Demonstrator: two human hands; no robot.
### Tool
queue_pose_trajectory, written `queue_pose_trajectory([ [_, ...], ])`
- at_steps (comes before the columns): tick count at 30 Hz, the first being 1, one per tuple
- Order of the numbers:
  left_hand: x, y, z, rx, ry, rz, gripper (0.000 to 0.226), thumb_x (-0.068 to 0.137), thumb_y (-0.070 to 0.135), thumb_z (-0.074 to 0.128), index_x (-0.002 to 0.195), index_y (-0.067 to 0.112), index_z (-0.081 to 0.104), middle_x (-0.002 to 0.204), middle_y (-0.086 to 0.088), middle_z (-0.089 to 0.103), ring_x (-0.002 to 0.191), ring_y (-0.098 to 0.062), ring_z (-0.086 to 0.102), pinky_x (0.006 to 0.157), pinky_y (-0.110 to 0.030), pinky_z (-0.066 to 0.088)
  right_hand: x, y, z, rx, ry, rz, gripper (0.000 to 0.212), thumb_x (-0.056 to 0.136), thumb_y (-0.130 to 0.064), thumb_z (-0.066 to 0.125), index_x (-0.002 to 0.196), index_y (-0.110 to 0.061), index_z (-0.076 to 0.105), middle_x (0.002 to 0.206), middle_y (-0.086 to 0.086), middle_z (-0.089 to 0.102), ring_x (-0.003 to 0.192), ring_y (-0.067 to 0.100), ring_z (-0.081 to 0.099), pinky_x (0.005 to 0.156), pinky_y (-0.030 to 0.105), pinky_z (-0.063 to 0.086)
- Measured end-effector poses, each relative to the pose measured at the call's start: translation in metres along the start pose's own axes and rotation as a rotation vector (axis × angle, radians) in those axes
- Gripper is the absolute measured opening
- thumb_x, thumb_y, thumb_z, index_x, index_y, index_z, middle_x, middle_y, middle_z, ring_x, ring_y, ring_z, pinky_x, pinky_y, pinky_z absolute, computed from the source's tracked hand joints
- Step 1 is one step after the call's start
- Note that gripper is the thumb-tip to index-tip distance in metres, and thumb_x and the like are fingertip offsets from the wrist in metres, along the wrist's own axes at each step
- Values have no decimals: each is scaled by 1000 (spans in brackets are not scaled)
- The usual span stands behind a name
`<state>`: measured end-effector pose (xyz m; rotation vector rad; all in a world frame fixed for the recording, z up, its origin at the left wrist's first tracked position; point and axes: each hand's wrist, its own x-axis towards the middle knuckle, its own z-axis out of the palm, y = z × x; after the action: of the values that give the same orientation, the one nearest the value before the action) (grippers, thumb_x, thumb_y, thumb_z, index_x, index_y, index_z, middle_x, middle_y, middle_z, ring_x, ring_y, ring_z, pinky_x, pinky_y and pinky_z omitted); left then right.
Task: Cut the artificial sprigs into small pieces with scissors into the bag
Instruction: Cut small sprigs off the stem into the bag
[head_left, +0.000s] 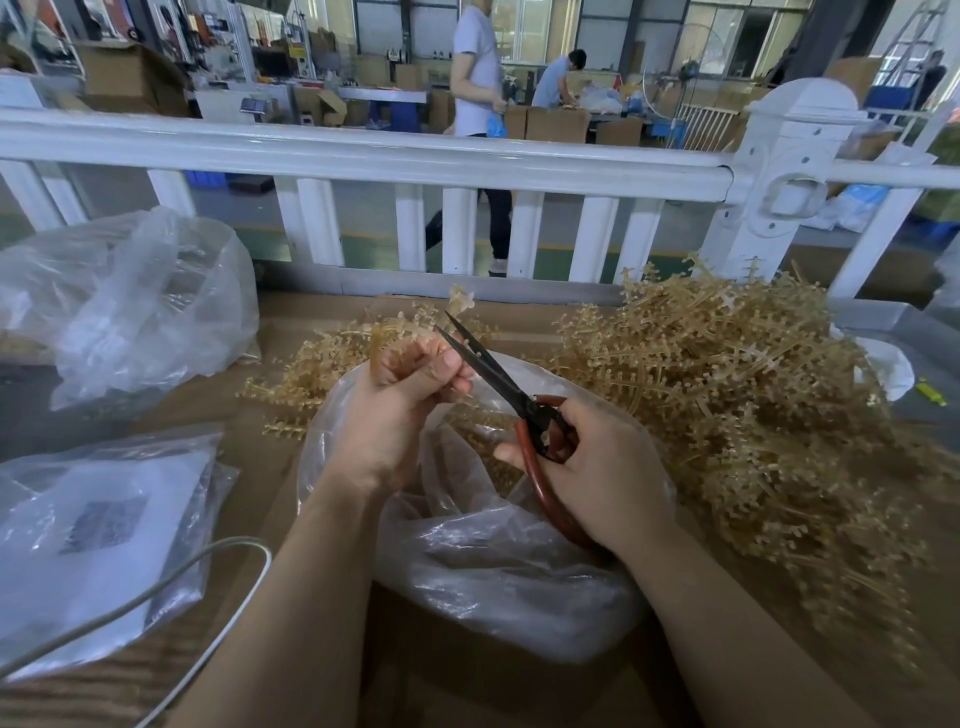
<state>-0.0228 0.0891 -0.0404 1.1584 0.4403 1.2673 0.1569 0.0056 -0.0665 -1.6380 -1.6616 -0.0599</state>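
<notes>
The left hand (400, 395) is curled around a tan sprig (460, 304) whose tip sticks up past the knuckles, and the right hand (587, 467) grips the red handles of the scissors (498, 379), the dark blades parted slightly with their points beside the sprig's stem. Both hands work directly over the open mouth of a clear plastic bag (493, 561) that sits at the near middle of the brown bench (291, 499); some cut pieces show through its film. To the right, a large heap of uncut sprigs (753, 405) crowds the bag's edge and spreads almost to the bench's right side, while a smaller scatter (311, 374) lies just behind and left of the bag. On the left, another crumpled clear bag (135, 301) stands at the far corner and a flat bagged packet (98, 525) lies near the front, with a white cable (208, 577) looping across it; bare bench shows between these and the working bag. A white railing (395, 166) closes off the bench's far edge. Beyond it is a workshop floor with cardboard boxes, where one person walks and another bends over a box.
</notes>
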Motion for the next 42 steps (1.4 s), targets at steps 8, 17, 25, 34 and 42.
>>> queue_pose_trajectory([
  [8, 0, -2, -3, -12, 16, -6, 13, 78, 9, 68, 68, 16, 72, 67, -3, 67, 65, -12, 63, 71, -22, 55, 1, -2, 0, 7, -16, 12, 53, 69, -88, 52, 85, -37, 55, 63, -29, 45, 62, -13, 48, 53, 6, 31],
  [17, -1, -5, 2, 212, -91, 36, 4, 81, 3, 63, 80, -1, 62, 67, -2, 67, 65, -15, 60, 70, -24, 52, 1, -2, -1, -65, -35, 17, 56, 69, -95, 41, 97, -46, 43, 73, -34, 45, 66, -18, 42, 57, 4, 26],
  [25, 1, -9, -3, 206, -29, 20, 2, 78, 6, 69, 79, 7, 70, 67, -5, 68, 65, -17, 64, 68, -25, 53, 3, 4, 3, -37, -35, 10, 58, 65, -102, 33, 96, -52, 32, 85, -28, 52, 80, -2, 56, 65, 21, 47],
  [34, 2, -10, -4, 193, -57, 22, 11, 77, 8, 69, 80, -1, 65, 69, -6, 68, 67, -16, 64, 71, -24, 52, 2, 6, 4, -31, -26, 40, 65, 63, -104, 30, 96, -48, 39, 78, -28, 54, 71, -7, 53, 59, 12, 39],
  [42, 1, -9, -2, 171, -48, -3, 11, 81, 8, 74, 80, 0, 65, 71, -7, 68, 69, -18, 62, 75, -27, 51, 2, 5, 2, -31, -20, 48, 63, 68, -96, 43, 95, -40, 50, 72, -23, 57, 69, -7, 57, 62, 19, 48],
])
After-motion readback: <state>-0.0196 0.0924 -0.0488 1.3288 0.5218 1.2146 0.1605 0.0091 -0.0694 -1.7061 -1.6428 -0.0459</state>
